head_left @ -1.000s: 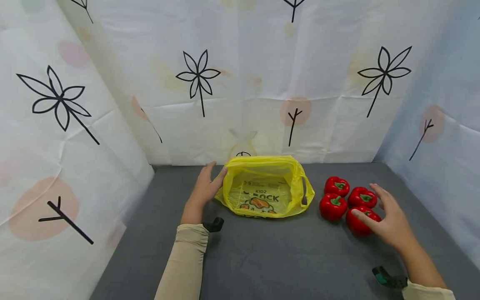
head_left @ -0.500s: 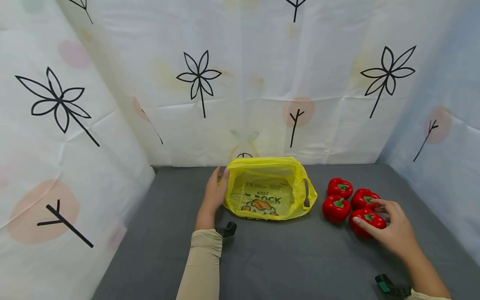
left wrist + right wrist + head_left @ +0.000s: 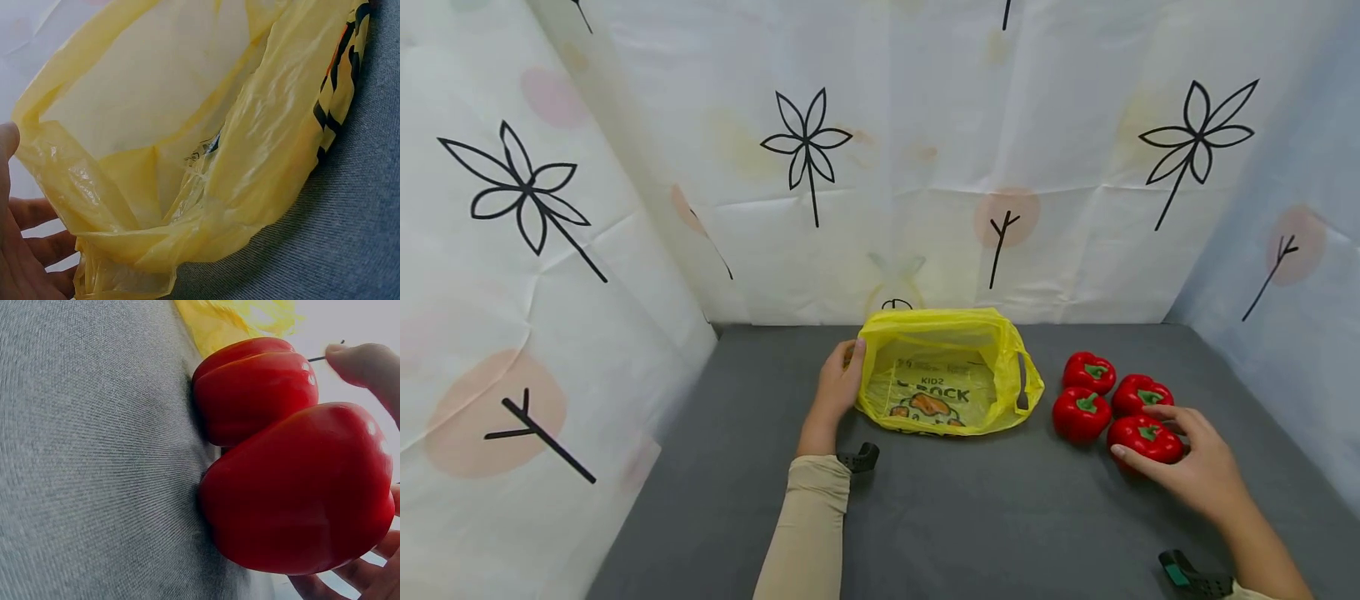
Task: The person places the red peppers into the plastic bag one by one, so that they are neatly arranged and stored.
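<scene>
A yellow plastic carrier bag (image 3: 943, 320) stands on the grey table with its mouth spread toward me. At its left edge, my left hand (image 3: 838, 383) holds the side of the bag between thumb and fingers; in the left wrist view the fingers (image 3: 44, 250) lie behind the handle loop. Several red bell peppers sit in a cluster to the right. Around the nearest bell pepper (image 3: 1146, 440) my right hand (image 3: 1206, 471) is spread, thumb on one side and fingers on the other. A gap shows between thumb (image 3: 369, 365) and pepper in the right wrist view.
Other bell peppers stand close to the nearest one: one on the left (image 3: 1080, 417), one at the back (image 3: 1087, 372) and one on the right (image 3: 1142, 393). Patterned white cloth walls (image 3: 925, 250) border the grey table (image 3: 985, 517) at the back and sides.
My left hand has moved right to the bag's edge, and its fingers have curled there. The right hand has lowered its fingers around the nearest pepper. The view has shifted slightly.
</scene>
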`<state>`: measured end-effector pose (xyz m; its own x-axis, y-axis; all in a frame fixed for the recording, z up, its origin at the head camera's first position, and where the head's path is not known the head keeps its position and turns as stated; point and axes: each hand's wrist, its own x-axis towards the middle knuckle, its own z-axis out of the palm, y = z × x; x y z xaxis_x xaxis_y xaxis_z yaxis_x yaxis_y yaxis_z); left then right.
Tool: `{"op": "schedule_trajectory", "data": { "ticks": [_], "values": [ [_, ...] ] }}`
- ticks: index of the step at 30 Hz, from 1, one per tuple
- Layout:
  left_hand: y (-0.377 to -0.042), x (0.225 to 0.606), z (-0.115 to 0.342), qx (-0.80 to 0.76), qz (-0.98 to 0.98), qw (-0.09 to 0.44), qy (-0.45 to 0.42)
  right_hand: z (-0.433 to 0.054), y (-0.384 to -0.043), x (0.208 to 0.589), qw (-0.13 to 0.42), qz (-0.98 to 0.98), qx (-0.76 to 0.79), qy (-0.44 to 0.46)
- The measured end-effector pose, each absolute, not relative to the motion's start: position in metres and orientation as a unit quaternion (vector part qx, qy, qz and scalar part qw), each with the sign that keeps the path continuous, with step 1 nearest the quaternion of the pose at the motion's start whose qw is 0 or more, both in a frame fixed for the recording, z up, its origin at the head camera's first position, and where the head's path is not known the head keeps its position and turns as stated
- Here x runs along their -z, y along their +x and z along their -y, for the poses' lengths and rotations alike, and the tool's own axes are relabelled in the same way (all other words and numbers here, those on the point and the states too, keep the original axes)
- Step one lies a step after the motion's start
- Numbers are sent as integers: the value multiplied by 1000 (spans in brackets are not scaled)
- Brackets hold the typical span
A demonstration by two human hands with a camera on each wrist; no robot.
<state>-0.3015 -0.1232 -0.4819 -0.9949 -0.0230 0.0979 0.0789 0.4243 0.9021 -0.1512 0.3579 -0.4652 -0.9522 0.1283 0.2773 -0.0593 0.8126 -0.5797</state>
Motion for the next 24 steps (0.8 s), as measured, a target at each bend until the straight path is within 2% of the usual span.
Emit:
{"op": "schedule_trajectory", "data": {
  "ticks": [10, 18, 24],
  "values": [
    [-301, 479, 123, 530, 847, 38, -14, -359, -148, 466, 149, 945, -293, -3],
    [-300, 478, 124, 532, 846, 31, -18, -357, -143, 458, 213, 924, -318, 22],
    [-303, 478, 126, 532, 846, 29, -15, -330, -142, 434, 243, 907, -338, 64]
  ]
}}
